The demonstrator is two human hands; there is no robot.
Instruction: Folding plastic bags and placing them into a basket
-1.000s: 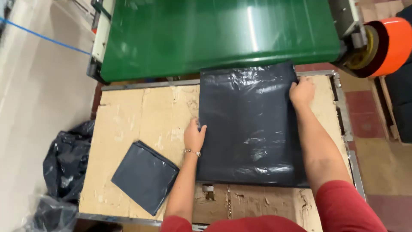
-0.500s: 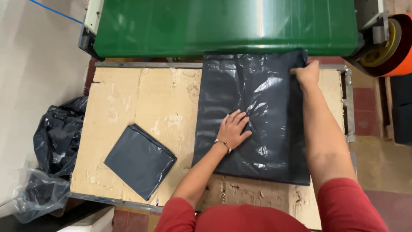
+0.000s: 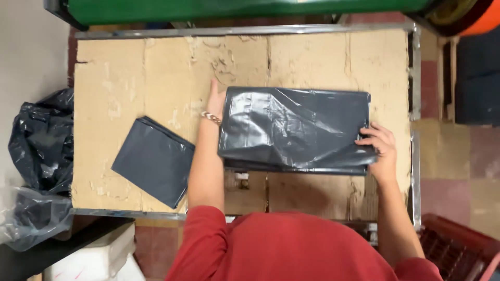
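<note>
**A:** What lies in the middle of the frame?

**B:** A dark grey plastic bag [image 3: 297,130], folded into a wide rectangle, lies flat on a tabletop [image 3: 130,67] covered in worn, scuffed cardboard. It sits a little right of centre, its long side running left to right, its glossy surface wrinkled.

**A:** Where are the person's hands?

**B:** The left hand [image 3: 214,101] is at the bag's left edge, centre-left of the frame. It lies flat and open, fingers pointing toward the top of the frame, partly tucked under or against the bag's edge; its grip is released, closed on nothing. A chain bracelet [image 3: 211,118] shows on that wrist. The right hand [image 3: 380,145] is at the bag's lower right corner, fingers curled over the edge, its grip pinching the plastic there.

**A:** What else is on the tabletop?

**B:** A second bag folded into a small square [image 3: 153,161], the same dark grey, lies tilted at lower left of the cardboard, just beside the left forearm and apart from the larger bag.

**A:** And around it?

**B:** A green machine cover [image 3: 234,8] runs along the top edge. Crumpled black plastic bags [image 3: 39,140] are heaped at the far left, off the tabletop. The person's red sleeves and shirt [image 3: 291,247] fill the bottom centre.
</note>
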